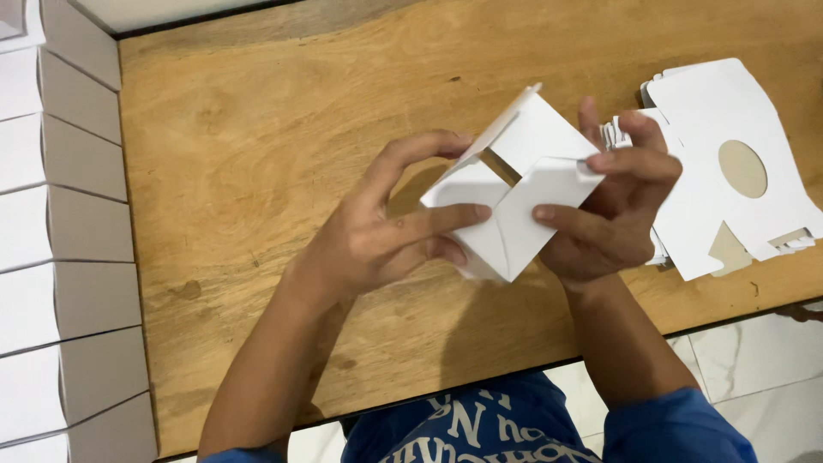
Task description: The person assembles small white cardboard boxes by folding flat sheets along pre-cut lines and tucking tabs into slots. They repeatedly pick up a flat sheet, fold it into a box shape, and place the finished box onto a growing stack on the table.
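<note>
A small white cardboard box [513, 184], partly folded with its bottom flaps meeting, is held above the wooden table [257, 154]. My left hand [386, 227] grips its left side, thumb pressing a flap and fingers curled over the top edge. My right hand [613, 206] clasps the right side, fingers pushing another flap inward. One flap sticks up at the top of the box.
A stack of flat white box blanks [729, 163] with round cut-outs lies at the table's right edge. A row of assembled white boxes [64, 240] lines the left edge. Pale tiled floor [754, 369] shows below the table's near edge.
</note>
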